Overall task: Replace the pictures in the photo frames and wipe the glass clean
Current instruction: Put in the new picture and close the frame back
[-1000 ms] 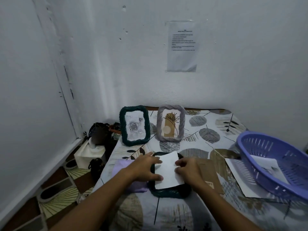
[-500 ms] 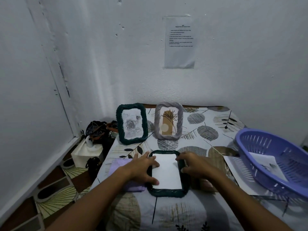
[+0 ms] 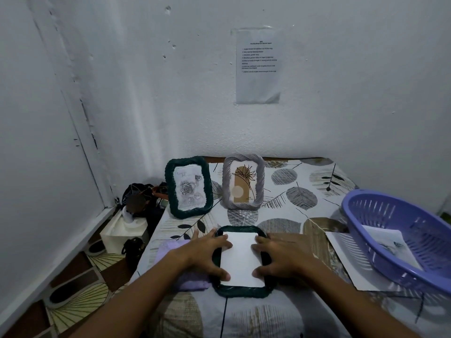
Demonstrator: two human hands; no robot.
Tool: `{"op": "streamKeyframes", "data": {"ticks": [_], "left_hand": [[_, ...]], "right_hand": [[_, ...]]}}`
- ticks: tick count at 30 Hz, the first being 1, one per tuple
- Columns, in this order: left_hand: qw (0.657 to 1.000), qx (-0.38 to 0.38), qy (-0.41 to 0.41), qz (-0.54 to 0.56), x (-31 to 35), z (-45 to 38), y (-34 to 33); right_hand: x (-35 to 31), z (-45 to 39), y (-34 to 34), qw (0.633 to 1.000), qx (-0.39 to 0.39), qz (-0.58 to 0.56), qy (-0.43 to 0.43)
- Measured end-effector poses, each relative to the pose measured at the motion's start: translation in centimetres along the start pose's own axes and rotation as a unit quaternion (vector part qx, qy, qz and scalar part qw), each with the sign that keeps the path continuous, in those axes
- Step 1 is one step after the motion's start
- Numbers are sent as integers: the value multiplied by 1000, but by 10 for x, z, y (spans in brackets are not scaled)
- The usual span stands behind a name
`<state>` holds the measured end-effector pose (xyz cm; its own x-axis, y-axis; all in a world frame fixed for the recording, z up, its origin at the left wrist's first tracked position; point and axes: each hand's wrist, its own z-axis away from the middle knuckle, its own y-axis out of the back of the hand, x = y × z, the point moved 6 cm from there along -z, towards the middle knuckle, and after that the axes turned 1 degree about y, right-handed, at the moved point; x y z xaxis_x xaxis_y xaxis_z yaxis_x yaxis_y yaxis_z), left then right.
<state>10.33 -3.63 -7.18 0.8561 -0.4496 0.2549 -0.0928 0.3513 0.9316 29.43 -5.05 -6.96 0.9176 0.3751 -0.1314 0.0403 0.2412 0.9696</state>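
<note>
Dark green frame (image 3: 242,292) lies face down on the bench (image 3: 288,208), near the front edge, white paper sheet (image 3: 241,258) seated inside its rim. Left hand (image 3: 207,254) rests on the frame's left side: fingers spread and nearly straight, thumb tip and index tip on the sheet's left edge, grip apart, not clamped on anything. Right hand (image 3: 280,256) mirrors it on the right side, fingertips on the sheet's right edge, grip likewise apart. Lilac cloth (image 3: 170,250) lies partly under the left wrist, just beside the frame. Behind, standing upright: second dark green frame (image 3: 188,186) with a grey rose print, and a grey frame (image 3: 243,181) with a tan botanical print, side by side. Purple basket (image 3: 400,237) at the right holds a printed picture (image 3: 390,247); it sits on another loose sheet (image 3: 351,262). Printed notice (image 3: 258,67) taped on the wall.
</note>
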Motion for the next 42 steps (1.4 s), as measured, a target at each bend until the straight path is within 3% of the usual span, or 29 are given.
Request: {"op": "streamKeyframes", "data": {"ticks": [16,21,25,28,31,36,38,42], "left_hand": [[1000,-1,2,8,-1,-3,1],[1000,10,-6,-19,8,-4,4],[998,36,-58,0,49,-4,12],[995,33,-98,9,93,-9,6],[990,52,-128,-17,124,-25,-8],[993,69,-84,-50,139,-38,-14],[993,71,-84,-33,141,-39,-13],[994,65,-87,6,139,-40,-13]], "right_hand": [[3,-2,0,999,-18,-28,-8],[0,10,10,996,29,-80,-1],[28,33,27,937,173,-293,-73],[60,60,33,884,262,-345,-174],[80,81,19,877,233,-354,-225],[83,85,2,871,207,-375,-240],[84,85,-2,844,223,-418,-252],[88,83,-7,752,251,-539,-285]]}}
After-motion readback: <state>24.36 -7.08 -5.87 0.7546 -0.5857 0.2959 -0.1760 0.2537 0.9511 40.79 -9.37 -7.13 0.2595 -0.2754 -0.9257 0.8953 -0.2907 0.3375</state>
